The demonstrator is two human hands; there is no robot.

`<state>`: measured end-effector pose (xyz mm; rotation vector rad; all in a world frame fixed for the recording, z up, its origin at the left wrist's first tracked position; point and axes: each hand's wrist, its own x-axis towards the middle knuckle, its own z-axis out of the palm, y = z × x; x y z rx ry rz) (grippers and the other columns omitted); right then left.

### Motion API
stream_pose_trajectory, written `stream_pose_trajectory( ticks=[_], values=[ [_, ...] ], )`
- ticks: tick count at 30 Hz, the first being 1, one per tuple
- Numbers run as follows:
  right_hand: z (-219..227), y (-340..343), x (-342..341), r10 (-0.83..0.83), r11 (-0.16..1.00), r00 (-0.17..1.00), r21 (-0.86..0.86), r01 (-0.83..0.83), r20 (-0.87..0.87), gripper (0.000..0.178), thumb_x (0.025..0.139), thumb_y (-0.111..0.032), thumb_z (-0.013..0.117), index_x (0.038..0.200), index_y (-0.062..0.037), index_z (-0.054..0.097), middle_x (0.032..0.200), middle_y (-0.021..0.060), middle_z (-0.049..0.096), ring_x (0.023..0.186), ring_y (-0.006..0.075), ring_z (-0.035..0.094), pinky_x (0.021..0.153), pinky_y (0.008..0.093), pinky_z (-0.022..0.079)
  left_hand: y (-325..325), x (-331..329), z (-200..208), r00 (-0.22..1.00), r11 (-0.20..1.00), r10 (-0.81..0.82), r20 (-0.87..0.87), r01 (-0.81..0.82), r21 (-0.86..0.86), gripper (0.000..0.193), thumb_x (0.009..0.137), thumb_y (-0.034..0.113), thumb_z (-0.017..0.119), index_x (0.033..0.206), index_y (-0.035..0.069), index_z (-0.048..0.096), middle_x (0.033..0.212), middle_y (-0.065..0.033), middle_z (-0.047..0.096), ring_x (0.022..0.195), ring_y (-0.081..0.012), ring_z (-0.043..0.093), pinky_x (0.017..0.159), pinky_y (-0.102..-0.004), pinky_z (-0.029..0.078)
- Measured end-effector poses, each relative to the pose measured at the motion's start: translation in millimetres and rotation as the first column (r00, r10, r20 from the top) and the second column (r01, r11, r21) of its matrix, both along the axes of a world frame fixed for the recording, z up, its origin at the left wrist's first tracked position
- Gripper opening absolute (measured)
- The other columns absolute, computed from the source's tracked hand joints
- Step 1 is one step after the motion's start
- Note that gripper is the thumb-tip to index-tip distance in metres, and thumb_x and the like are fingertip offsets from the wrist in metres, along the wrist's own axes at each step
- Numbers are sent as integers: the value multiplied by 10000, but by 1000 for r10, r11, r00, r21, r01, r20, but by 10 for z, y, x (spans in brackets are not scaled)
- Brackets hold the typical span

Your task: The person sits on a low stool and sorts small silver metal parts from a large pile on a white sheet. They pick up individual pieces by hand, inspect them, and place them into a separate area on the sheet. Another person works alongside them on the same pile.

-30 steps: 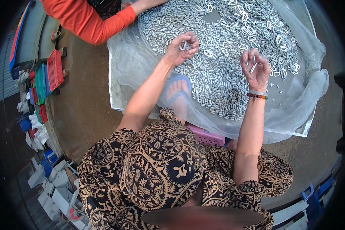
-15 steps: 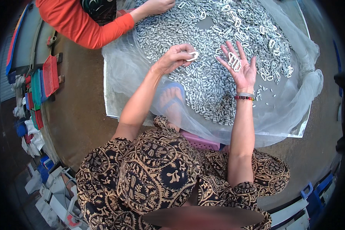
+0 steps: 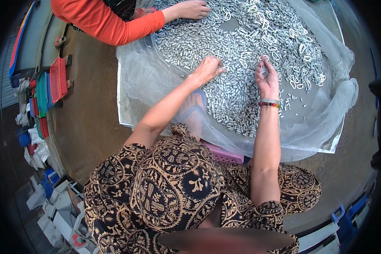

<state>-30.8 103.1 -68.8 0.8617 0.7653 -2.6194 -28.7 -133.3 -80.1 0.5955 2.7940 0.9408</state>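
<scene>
The left hand (image 3: 209, 70) bent over metal pellets (image 3: 230, 95), but I could not tell its grip; the right hand (image 3: 267, 82) curled around half-hidden links (image 3: 264, 71).

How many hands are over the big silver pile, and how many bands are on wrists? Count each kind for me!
The person's own hands, left hand and right hand: 2
Co-worker's hand: 1
Beaded bracelet: 1
Pale wristband: 1
Total: 5

The small metal cylinders are too many to count.
</scene>
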Motion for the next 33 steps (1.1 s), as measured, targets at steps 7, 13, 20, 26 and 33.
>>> stream_pose_trajectory(
  ticks=[7,13,20,26,33],
  values=[
    [-34,-375,108,624,-308,771,947,93,128,366,827,-299,645,1113,-71,626,631,128,617,517,242,576,519,343,456,-206,-161,336,827,881,119,549,-343,326,234,791,238,681,863,16,669,696,-89,616,645,-168,592,599,-312,469],
    [-216,-374,33,605,-334,778,941,54,170,281,797,-291,646,1001,-98,667,722,187,639,708,350,630,642,413,488,-410,-312,594,994,993,104,11,-105,50,204,773,233,685,820,34,681,767,-119,640,749,-238,625,693,-352,473],
    [33,-24,-4,330,877,898,446,-177,-292,179,866,-186,619,929,-20,639,613,-46,517,463,37,417,396,141,262,-467,-160,597,693,512,-222,686,-516,686,254,817,235,610,884,3,532,730,-44,493,603,-119,474,393,-167,317],
    [208,2,116,196,948,833,-118,-296,-518,226,886,-207,570,977,0,591,970,117,565,799,184,537,468,185,404,-348,-177,438,692,-6,-535,486,-578,816,316,742,198,458,927,-44,540,819,-116,497,617,-138,475,370,-189,316],
    [259,-167,216,654,698,740,503,-510,-158,225,820,-120,641,1021,-20,634,760,10,608,557,32,495,369,153,297,-270,-379,66,758,859,154,634,-420,293,232,825,156,581,980,1,658,706,-60,588,583,-108,546,432,-252,400]
  ],
)
